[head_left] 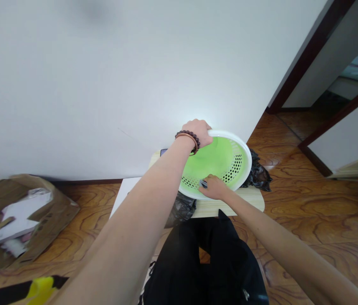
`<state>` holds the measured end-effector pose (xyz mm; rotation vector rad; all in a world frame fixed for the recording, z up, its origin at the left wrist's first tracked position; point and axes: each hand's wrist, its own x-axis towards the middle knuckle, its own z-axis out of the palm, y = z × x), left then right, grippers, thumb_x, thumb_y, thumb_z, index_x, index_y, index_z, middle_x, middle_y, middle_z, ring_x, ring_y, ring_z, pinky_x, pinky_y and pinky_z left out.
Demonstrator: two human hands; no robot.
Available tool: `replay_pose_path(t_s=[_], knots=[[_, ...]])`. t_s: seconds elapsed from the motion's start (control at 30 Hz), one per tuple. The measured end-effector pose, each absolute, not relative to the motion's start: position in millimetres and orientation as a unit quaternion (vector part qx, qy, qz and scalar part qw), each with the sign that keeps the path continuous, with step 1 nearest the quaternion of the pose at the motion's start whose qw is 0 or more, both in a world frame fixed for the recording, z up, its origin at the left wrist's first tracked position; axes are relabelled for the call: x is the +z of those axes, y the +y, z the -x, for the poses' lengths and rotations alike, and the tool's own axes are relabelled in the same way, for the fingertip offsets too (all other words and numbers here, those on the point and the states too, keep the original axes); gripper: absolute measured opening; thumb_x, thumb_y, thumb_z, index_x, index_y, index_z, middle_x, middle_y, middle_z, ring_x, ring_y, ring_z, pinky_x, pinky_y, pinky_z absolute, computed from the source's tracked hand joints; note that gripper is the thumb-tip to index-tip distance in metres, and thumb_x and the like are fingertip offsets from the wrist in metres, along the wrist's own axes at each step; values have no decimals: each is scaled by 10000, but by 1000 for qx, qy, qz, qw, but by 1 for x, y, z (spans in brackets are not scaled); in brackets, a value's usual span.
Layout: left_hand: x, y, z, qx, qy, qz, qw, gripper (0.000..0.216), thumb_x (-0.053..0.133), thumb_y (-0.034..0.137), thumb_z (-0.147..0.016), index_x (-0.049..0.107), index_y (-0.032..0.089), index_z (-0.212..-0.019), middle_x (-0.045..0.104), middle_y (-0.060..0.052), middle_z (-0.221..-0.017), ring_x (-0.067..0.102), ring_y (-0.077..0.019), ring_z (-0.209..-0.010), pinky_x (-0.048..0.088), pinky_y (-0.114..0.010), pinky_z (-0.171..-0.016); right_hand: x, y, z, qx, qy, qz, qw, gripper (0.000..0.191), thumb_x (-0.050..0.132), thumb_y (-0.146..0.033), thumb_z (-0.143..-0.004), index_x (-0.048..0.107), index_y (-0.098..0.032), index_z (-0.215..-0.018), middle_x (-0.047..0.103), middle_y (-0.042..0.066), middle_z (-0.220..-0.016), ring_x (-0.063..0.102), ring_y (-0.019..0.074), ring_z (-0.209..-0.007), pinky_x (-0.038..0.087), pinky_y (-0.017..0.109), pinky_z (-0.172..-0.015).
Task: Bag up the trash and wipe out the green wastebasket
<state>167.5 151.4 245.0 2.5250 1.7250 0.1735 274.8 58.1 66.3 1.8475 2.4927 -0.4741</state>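
A green plastic basket (218, 153) with a white rim and rows of holes sits at an angle above a small pale wood-grain table (251, 200). At its far left rim my left hand (197, 130) is closed around the edge, wearing a beaded bracelet on the wrist. Low inside the basket, close to the near rim, my right hand (213, 187) is closed on a small grey and dark object (203, 183), too small to name. Black plastic bag material (259, 173) shows beyond the basket's right side, and more lies at its near left.
A white wall (128, 84) rises right behind the table. On the wooden floor at left stands an open cardboard box (55, 207) with white packaging (23, 214) inside. A dark-framed doorway (306, 59) is at right. My black-clothed legs (198, 262) are close to the table's near edge.
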Motion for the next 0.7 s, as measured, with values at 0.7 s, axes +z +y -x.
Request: replay_pose_path(t_s=[0.7], knots=[[246, 150, -172, 56, 561, -825, 46, 367, 538, 302, -659, 674, 322, -999, 644, -35, -857, 587, -214, -823, 473, -329, -731, 62, 86, -300, -6, 761, -648, 6, 322, 352, -27, -821, 620, -84, -990, 604, 178, -991, 482, 262, -1002, 341, 346, -828]])
